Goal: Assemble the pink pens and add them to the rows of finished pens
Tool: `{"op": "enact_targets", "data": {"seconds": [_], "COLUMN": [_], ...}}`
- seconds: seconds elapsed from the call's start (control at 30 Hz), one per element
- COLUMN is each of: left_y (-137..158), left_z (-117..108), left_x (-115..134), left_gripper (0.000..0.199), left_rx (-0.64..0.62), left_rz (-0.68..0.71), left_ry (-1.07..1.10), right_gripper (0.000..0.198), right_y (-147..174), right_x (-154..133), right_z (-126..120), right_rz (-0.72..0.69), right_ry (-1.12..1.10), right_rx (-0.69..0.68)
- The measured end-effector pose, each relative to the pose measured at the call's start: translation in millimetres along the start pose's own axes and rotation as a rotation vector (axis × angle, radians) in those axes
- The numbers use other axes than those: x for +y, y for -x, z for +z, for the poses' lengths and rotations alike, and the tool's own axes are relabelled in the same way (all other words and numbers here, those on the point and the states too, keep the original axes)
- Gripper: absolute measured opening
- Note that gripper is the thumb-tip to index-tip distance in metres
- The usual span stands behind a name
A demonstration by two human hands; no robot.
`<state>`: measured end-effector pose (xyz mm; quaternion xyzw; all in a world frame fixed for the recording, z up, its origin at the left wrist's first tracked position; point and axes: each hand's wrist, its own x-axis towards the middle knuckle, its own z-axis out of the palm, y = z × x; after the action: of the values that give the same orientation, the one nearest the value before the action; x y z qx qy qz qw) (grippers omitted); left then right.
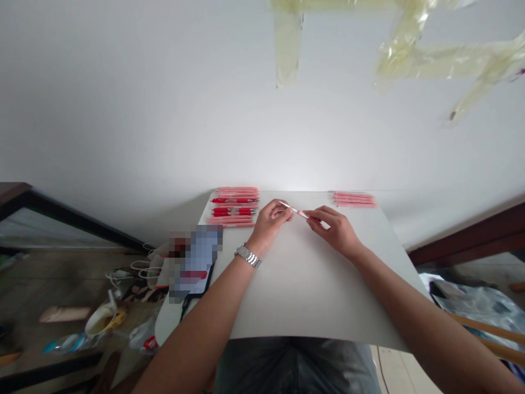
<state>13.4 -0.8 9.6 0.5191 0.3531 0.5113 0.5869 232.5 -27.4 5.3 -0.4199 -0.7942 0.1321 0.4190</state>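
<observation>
Over the middle of the table, a slim pen [302,214] slants between my two hands. Its left part is thin and white, like a refill, and a red section follows near my right fingers. The thumb and fingers of my left hand [271,220] close around the white part. My right hand [335,230] pinches the red end, and its fingers hide the rest of the pen. A silver watch [248,255] circles my left wrist.
Several pink and red pens [234,207] lie in a row at the table's back left. More pink pens [354,200] lie at the back right. A phone [197,261], blurred out, rests at the left edge. The wall [205,109] stands directly behind the table [287,295].
</observation>
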Motion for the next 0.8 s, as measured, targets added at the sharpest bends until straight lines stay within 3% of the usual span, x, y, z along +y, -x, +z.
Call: {"op": "enact_targets", "data": {"seconds": [0.23,0.63,0.8], "left_y": [1,1,1], "left_z": [1,1,-3], "left_x": [1,6,10], "left_gripper": [0.026,0.025,0.029], "left_rx": [-0.110,-0.121,-0.091], "left_rz": [0.010,0.056,0.007], "left_ry": [-0.023,-0.090,-0.153], "right_gripper": [0.028,0.028,0.027], "right_y": [1,0,-1], "right_x": [1,0,0], "right_z": [0,-1,-2], "right_rz": [-0.016,-0.015,-0.008], "right_ry": [-0.014,-0.027,-0.016], "right_rx": [-0.004,-0.008,0.011]}}
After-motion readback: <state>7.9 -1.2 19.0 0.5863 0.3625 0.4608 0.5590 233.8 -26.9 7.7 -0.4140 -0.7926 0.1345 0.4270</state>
